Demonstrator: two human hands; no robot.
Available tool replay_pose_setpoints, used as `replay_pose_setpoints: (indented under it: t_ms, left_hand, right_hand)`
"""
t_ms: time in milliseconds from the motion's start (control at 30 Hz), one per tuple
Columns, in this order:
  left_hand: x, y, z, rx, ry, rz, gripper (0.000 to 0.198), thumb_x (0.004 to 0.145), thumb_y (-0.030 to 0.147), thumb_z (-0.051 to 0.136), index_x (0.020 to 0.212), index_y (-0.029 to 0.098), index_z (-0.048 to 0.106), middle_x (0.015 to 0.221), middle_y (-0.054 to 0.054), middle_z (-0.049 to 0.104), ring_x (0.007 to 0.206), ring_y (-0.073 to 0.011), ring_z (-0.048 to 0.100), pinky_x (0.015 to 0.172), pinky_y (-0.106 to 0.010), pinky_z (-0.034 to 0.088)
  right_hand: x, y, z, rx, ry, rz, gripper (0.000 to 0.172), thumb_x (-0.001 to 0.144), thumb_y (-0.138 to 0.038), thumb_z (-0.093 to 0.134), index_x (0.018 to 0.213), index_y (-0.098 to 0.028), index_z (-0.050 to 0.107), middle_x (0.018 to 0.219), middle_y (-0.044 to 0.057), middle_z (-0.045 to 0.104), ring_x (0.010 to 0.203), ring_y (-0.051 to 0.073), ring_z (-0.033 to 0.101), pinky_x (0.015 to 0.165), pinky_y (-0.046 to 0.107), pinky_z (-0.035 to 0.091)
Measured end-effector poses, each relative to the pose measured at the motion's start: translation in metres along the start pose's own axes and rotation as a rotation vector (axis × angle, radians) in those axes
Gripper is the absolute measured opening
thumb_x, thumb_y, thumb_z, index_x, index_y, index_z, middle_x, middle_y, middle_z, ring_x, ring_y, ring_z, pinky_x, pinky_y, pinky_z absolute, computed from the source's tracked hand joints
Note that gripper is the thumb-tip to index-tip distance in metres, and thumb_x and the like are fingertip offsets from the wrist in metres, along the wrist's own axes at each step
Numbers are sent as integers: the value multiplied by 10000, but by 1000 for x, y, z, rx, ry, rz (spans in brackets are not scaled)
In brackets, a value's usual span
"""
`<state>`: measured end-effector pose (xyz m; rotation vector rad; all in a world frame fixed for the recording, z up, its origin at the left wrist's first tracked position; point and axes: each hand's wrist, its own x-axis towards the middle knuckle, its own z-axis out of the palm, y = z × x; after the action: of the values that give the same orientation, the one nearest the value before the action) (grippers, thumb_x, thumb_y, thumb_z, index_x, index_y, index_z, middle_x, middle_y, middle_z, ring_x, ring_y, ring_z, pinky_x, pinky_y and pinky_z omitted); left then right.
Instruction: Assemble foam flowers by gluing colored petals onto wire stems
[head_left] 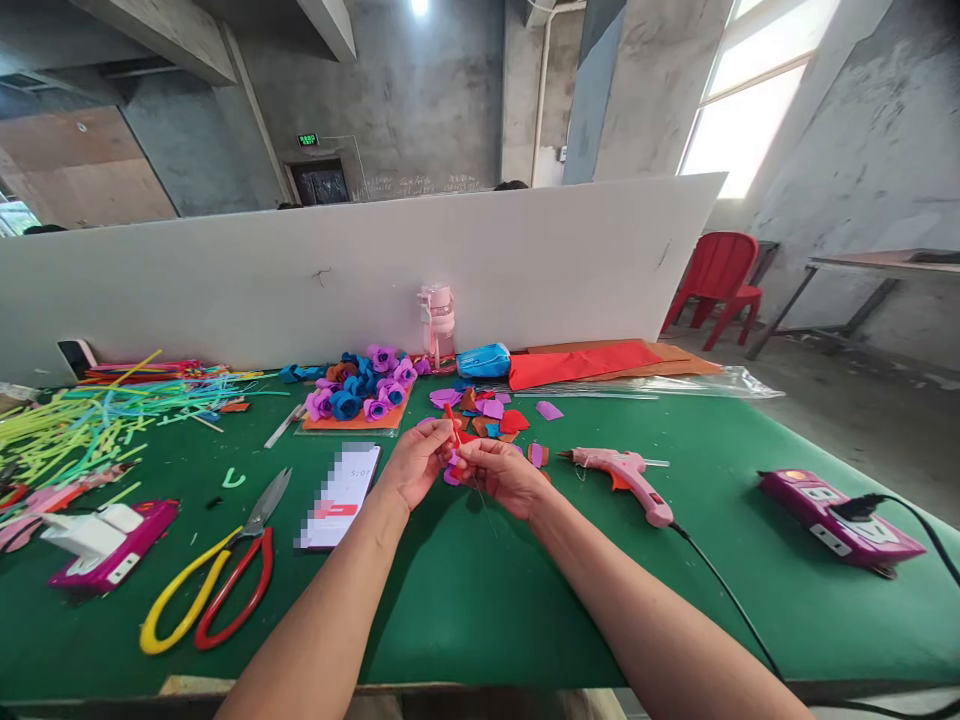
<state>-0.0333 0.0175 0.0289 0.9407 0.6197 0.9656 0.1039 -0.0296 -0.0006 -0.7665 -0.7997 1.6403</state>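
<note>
My left hand [420, 462] and my right hand [504, 474] meet above the middle of the green table [442, 620]. Between the fingertips of both hands is a small red piece [450, 415], pinched from either side. Thin strands hang below my right hand. Loose purple, red, blue and brown petal pieces [514, 421] lie just beyond the hands. Behind and left, purple and blue flowers [346, 403] rest on an orange sheet. A pink glue gun [626, 474] lies to the right of my right hand.
Scissors [259, 520] and a phone [345, 497] lie left, near a purple power strip [124, 550] and colourful stems [67, 410]. Another power strip [832, 515] sits right. A pink bottle [437, 325], blue pouch [484, 361] and red sheet [577, 364] stand or lie by the white partition [225, 290].
</note>
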Motion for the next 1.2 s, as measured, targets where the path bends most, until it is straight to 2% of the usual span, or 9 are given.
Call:
replay_pose_setpoints:
  t_ms: [133, 267, 367, 600, 700, 800, 933, 1200]
  left_hand:
    - [-2, 2, 2, 26, 0, -29, 234, 577, 261, 807, 685, 104, 671, 573, 5, 570, 513, -56, 494, 491, -180, 389]
    - [-6, 4, 6, 52, -27, -71, 207, 571, 241, 809, 658, 103, 681, 596, -13, 604, 509, -60, 513, 503, -187, 411]
    - [-7, 4, 7, 71, -52, -72, 210, 574, 243, 809, 659, 95, 686, 588, -16, 606, 508, -63, 524, 508, -186, 424]
    - [-5, 3, 6, 18, 35, -75, 236, 551, 209, 821, 716, 118, 680, 650, -11, 637, 535, -63, 554, 508, -172, 442]
    - [-4, 3, 5, 35, 12, -66, 242, 555, 227, 820, 709, 112, 672, 630, -9, 622, 532, -64, 543, 493, -173, 426]
    - [-2, 2, 2, 38, 44, -35, 271, 554, 262, 819, 721, 108, 670, 593, 3, 595, 508, -56, 510, 475, -177, 396]
    - [0, 1, 0, 38, 80, -1, 305, 551, 301, 817, 731, 107, 665, 564, 15, 565, 506, -53, 491, 479, -178, 380]
    - [0, 0, 0, 58, 78, -14, 306, 547, 298, 817, 726, 106, 658, 564, 17, 555, 507, -55, 487, 485, -186, 376]
  right_hand:
    - [-2, -2, 2, -20, -64, 17, 261, 641, -357, 785, 736, -151, 656, 710, 19, 677, 615, 97, 614, 688, 255, 479]
    - [-3, -4, 3, 25, -37, -14, 316, 657, -388, 772, 848, -157, 672, 741, 25, 689, 614, 96, 620, 692, 260, 482]
    - [-2, -4, 2, 25, -39, -29, 296, 662, -388, 769, 814, -154, 670, 735, 16, 681, 602, 93, 615, 682, 262, 479]
    - [-1, -2, 0, 5, -40, -31, 262, 654, -343, 783, 791, -151, 671, 731, 4, 671, 603, 83, 607, 673, 243, 474]
    - [-1, -2, 0, -9, -38, -19, 263, 654, -346, 782, 783, -146, 671, 744, 8, 678, 610, 85, 615, 691, 251, 483]
    - [-1, -2, -1, -15, -53, -11, 254, 660, -340, 779, 781, -142, 675, 766, 18, 689, 636, 95, 630, 721, 266, 496]
    - [0, 0, -3, -25, -42, -10, 248, 659, -341, 778, 773, -145, 676, 752, 18, 690, 622, 98, 630, 697, 264, 502]
    - [-1, -1, 0, -39, -29, -21, 248, 641, -341, 788, 723, -138, 670, 715, 11, 677, 601, 89, 614, 669, 244, 490]
